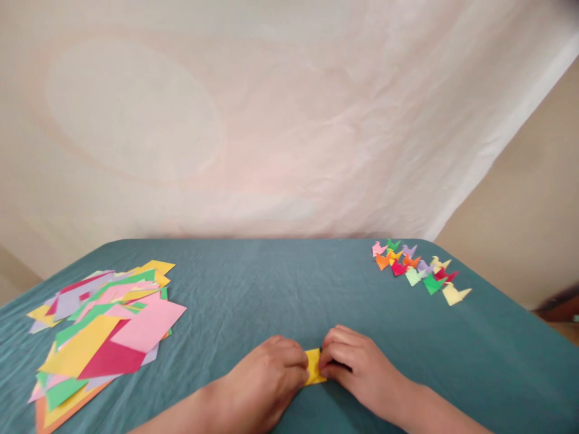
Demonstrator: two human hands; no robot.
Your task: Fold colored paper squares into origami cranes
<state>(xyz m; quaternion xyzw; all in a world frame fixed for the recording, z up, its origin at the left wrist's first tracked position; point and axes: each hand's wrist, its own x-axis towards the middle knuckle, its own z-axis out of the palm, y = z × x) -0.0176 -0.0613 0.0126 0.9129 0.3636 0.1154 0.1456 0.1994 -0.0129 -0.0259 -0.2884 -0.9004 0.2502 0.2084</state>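
A small folded piece of yellow paper (313, 366) lies on the teal tablecloth (271, 289) near the front edge. My left hand (265, 380) presses on its left side with curled fingers. My right hand (353, 361) pinches its right side, fingers closed against the paper. Both hands meet over the piece, and most of it is hidden beneath them.
A loose pile of coloured paper squares (102, 331) covers the left of the table. Several small folded paper figures (418, 268) in mixed colours lie at the far right corner. A pale cloth backdrop (253, 120) hangs behind the table.
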